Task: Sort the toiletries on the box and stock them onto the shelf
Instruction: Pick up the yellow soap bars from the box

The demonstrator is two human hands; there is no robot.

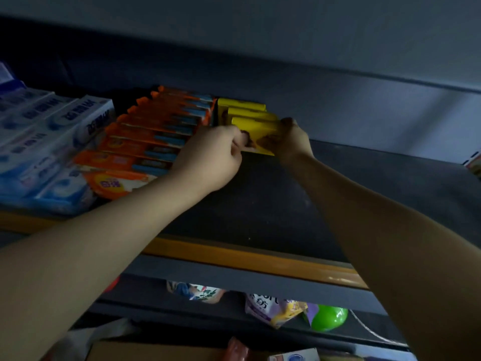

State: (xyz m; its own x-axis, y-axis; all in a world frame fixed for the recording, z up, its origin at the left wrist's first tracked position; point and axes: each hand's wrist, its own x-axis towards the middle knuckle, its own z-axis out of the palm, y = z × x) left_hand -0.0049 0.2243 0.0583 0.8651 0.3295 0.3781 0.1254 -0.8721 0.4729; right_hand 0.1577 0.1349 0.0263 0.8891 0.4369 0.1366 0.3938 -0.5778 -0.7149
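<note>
— While both hands pinch the front yellow box (256,127), left hand (212,158) and right hand (289,140) at its ends, which step is this?
— Stocking: it sits on the shelf (273,204) beside the orange boxes (145,142). Next, probably square it up and let go.

Yellow boxes (253,121): smooth printed cardboard, faint sheen. Orange cartons (156,134): glossy printed card. Blue-and-white cartons (52,131): glossy card, light-catching. Shelf (286,204): dark, matt, slightly scuffed deck; orange edge strip (247,259) of glossy plastic. Green ball-like item (329,317): shiny plastic.
</note>
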